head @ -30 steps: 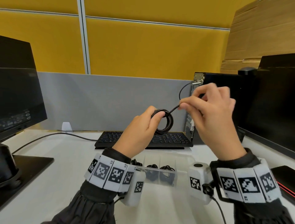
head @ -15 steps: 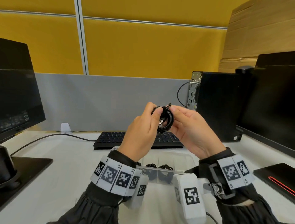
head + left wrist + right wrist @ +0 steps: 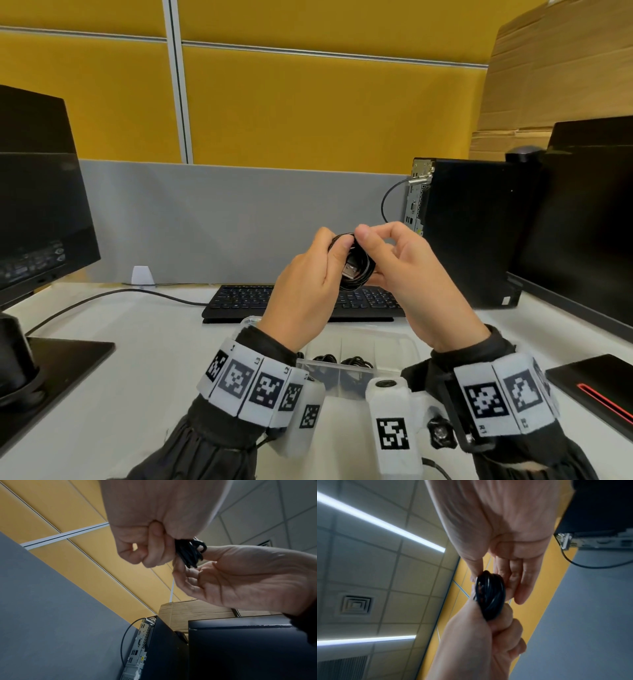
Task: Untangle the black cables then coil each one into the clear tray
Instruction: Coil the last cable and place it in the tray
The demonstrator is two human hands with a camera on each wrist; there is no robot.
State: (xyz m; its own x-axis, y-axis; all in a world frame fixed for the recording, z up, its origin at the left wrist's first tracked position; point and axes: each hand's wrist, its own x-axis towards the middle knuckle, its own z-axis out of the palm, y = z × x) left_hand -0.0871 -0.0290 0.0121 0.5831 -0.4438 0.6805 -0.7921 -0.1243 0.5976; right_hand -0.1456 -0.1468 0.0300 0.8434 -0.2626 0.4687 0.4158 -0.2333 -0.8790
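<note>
Your left hand [image 3: 308,284] and right hand [image 3: 407,274] are raised together above the desk [image 3: 137,359], in front of the keyboard [image 3: 246,301]. Between them is a small coiled black cable [image 3: 358,270], wound into a tight ring with a metal plug showing at its centre. Your left fingers [image 3: 154,550] are curled around one side of the coil. Your right thumb and forefinger pinch its top edge, the other fingers loosely extended. Below your wrists sits the clear tray [image 3: 387,346], already holding other black coils [image 3: 354,362].
</note>
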